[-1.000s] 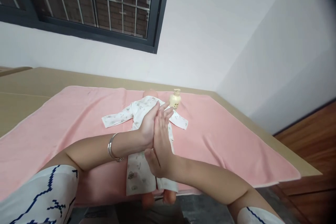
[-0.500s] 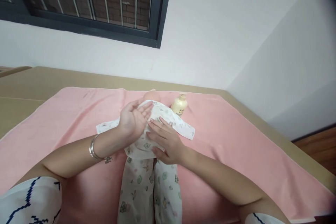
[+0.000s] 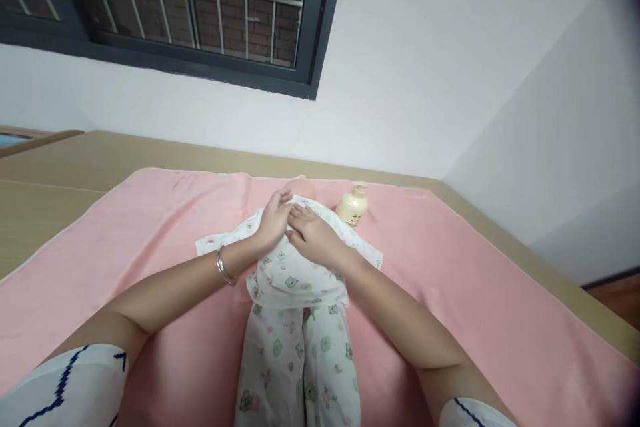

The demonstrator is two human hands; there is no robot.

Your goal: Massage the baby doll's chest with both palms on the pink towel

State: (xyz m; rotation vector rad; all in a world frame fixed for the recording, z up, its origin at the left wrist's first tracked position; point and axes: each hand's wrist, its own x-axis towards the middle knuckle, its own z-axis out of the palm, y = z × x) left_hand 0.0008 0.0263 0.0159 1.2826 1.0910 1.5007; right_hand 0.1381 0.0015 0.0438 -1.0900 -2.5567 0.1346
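Note:
A small doll-like figure in a white patterned top (image 3: 300, 283) and matching trousers (image 3: 273, 363) lies on a pink cloth (image 3: 190, 227). Its rounded head (image 3: 301, 187) shows beyond my hands. Over the chest, my left hand (image 3: 274, 221) is turned on its side with its fingers extended, holding nothing. My right hand (image 3: 314, 235) meets it from the right, fingers stretched out against the left palm and nothing visible in them. Whether either hand touches the top is unclear. A pale yellow pump bottle (image 3: 353, 207) stands to the right of the head.
The cloth covers a tan surface (image 3: 140, 150) that runs along a white wall (image 3: 390, 80). A dark-framed window (image 3: 200, 70) with bars is at the upper left. Brown wood (image 3: 617, 297) shows at the right edge.
My hands have come together: the left has rotated from palm-up onto its side, and the right has moved up against it. The whole view has shifted slightly.

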